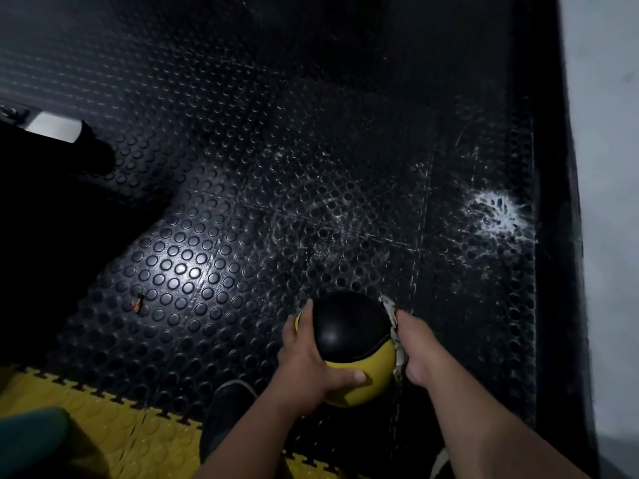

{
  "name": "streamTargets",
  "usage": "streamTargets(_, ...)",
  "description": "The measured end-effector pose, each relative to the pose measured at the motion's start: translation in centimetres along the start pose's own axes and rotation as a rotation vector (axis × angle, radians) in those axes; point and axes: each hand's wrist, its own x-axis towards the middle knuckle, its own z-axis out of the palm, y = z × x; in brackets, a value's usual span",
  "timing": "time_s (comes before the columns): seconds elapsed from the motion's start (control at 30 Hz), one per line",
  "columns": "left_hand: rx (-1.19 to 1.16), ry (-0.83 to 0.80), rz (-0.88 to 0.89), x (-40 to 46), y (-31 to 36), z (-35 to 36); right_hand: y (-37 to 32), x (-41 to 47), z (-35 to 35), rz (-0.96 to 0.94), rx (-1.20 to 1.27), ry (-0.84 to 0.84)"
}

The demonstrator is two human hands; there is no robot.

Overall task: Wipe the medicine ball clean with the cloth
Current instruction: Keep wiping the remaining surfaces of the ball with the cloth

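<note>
Nearest, a dark shoe (226,409) stands by yellow floor tiles (114,423). Just beyond, the left hand (307,361) cups the black-and-yellow medicine ball (349,347), held above the floor; the right hand (420,347) presses a gripped cloth (392,318) to its right side. Farther right, a white smear (496,212) marks the studded black mat (276,167).

2 bare forearms, no sleeves — left hand (304,361), right hand (420,347); dark shoe (226,413) below.

I stand in a gym: black coin-stud rubber floor tiles (214,209), yellow interlocking edge tiles (114,420), and a medicine ball (349,340).
</note>
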Motion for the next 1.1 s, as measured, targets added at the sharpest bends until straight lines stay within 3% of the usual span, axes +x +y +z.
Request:
streamTargets(0.07, -0.038, 0.006, 0.035, -0.3, -0.5, -0.4, 0.4, -0.2, 0.6, -0.048, 0.031, 0.013)
streamTargets(0.2, -0.120, 0.064, 0.141, -0.5, -0.6, -0.8, -0.3, -3.5, 1.3, -0.422, 0.091, 0.081)
streamTargets(0.3, -0.205, 0.041, 0.065, 0.2, 1.2, -1.8, -0.1, -5.5, 1.8, -0.550, 0.112, 0.131)
streamTargets(0.4, -0.051, 0.008, 0.004, 0.7, 2.3, -2.0, 1.2, -6.2, 2.5, -0.653, -0.087, 0.233)
streamTargets(0.47, -0.023, -0.006, -0.051, 0.7, 2.3, -1.2, 1.8, -5.5, 2.5, -0.636, -0.220, 0.183)
streamTargets(0.53, -0.022, -0.002, -0.079, 0.9, 1.9, -0.5, 0.9, -4.5, 2.0, -0.407, -0.135, 0.098)
streamTargets(0.6, -0.016, 0.010, -0.084, 1.0, 1.7, -0.1, -0.3, -3.6, 1.7, -0.209, -0.058, 0.114)
streamTargets(0.63, -0.012, 0.015, -0.083, 1.2, 1.6, 0.0, -0.8, -3.8, 2.1, -0.237, -0.115, 0.138)
streamTargets(0.77, -0.062, 0.023, -0.050, 1.9, 0.8, -0.7, 0.1, -6.3, 4.9, -0.681, -0.663, 0.189)
streamTargets(0.83, -0.085, 0.018, -0.036, 2.0, 0.2, -1.1, 0.8, -5.0, 4.4, -0.677, -0.659, 0.170)
streamTargets(0.93, -0.093, 0.010, -0.028, 1.7, 0.0, -0.9, -1.1, -2.2, 2.3, -0.296, -0.329, 0.147)
streamTargets(0.97, -0.092, 0.006, -0.034, 1.7, 0.0, -0.8, -1.5, -2.3, 2.4, -0.257, -0.315, 0.141)
streamTargets(1.1, -0.130, 0.012, -0.029, 1.9, -0.4, -1.6, 0.0, -5.4, 5.2, -0.654, -0.699, 0.174)
